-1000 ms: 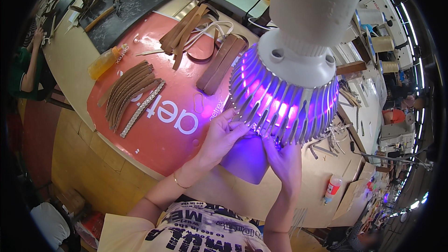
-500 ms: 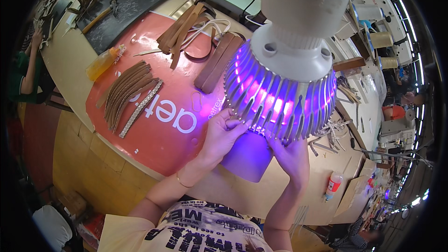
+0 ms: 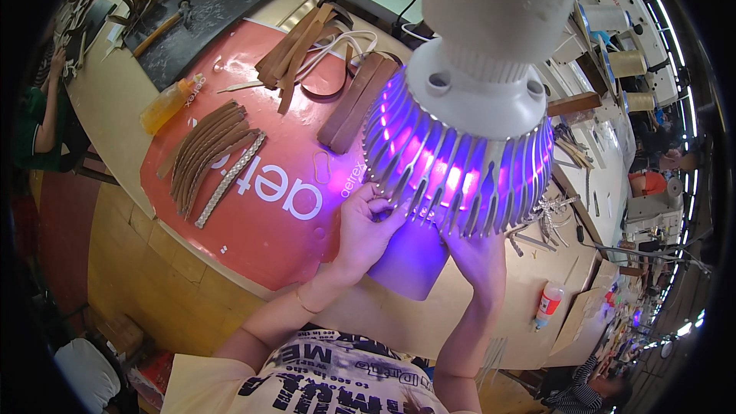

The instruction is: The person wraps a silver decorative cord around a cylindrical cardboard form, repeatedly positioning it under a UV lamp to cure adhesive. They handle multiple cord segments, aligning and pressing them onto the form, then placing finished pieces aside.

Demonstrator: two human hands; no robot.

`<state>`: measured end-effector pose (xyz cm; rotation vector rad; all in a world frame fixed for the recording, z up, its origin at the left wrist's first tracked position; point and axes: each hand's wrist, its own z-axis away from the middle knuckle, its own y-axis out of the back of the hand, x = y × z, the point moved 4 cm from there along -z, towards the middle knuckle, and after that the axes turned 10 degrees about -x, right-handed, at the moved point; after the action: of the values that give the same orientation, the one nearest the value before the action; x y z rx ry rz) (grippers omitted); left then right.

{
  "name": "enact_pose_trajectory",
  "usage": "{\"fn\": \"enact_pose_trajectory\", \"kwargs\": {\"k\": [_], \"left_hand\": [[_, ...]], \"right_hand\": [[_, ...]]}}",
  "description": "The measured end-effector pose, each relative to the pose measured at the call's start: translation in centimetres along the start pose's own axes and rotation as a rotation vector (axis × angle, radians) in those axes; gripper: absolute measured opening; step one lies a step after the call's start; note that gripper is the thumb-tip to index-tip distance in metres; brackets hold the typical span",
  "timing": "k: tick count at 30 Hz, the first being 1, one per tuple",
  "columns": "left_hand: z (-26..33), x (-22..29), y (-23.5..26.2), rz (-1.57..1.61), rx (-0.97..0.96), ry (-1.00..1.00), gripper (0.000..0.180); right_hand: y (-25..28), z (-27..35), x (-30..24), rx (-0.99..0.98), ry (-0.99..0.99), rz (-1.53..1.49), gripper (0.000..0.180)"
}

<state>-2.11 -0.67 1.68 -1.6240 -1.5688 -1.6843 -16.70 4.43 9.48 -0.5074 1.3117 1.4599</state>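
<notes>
One smooth sheet (image 3: 410, 264), lit purple, lies just below the front rim of the finned lamp (image 3: 460, 161), which is my landmark for all places. Its upper edge goes under this rim, where small bright spots are seen, but the glare makes them hard to tell. The left hand (image 3: 363, 230) is at the left of the lamp's lower rim, with thumb and fingers bent toward each other beside the sheet's upper left corner; I cannot tell if they pinch it, because the rim covers the tips. The right hand (image 3: 477, 261) is below the lamp, near the sheet's right edge; its fingertips are hidden also, so its grip I cannot tell. To the left of the lamp, a red mat (image 3: 264, 253) covers part of the table (image 3: 521, 314). On this mat, nearest to the lamp, is a folded brown bundle (image 3: 359, 103), then loose brown strips (image 3: 295, 46), one pale braided strip (image 3: 230, 179) and several brown braided strips (image 3: 207, 149) side by side. Farther left of the lamp are an orange bottle (image 3: 165, 105) and a dark board (image 3: 222, 8) with a hammer (image 3: 161, 32). To the lamp's lower right stands or lies a red-labelled bottle (image 3: 549, 305).
</notes>
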Motion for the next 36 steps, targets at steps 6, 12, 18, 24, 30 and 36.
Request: {"fn": "enact_pose_trajectory", "kwargs": {"k": [6, 12, 18, 24, 30, 36], "left_hand": [[0.2, 0.8, -0.5, -0.485, 0.074, -0.153, 0.029], [0.9, 1.7, 0.9, 0.164, -0.036, -0.054, 0.036], [1.3, 3.1, 1.0, 0.244, -0.259, 0.019, 0.045], [0.7, 3.3, 1.2, 0.170, -0.252, -0.080, 0.048], [0.6, 3.4, 1.0, 0.125, -0.266, -0.081, 0.047], [0.4, 3.7, 1.0, 0.030, -0.271, -0.122, 0.047]], "right_hand": [[-0.1, -0.2, 0.0, 0.017, 0.053, 0.049, 0.039], [0.1, -0.4, 0.5, -0.002, 0.041, 0.032, 0.039], [0.7, -0.1, 0.3, -0.035, 0.067, -0.029, 0.033], [3.9, 2.5, 0.3, -0.089, -0.105, 0.258, 0.023], [4.4, 3.1, 2.1, -0.041, -0.091, 0.108, 0.026], [4.3, 2.6, 3.5, -0.081, -0.067, 0.031, 0.028]]}}
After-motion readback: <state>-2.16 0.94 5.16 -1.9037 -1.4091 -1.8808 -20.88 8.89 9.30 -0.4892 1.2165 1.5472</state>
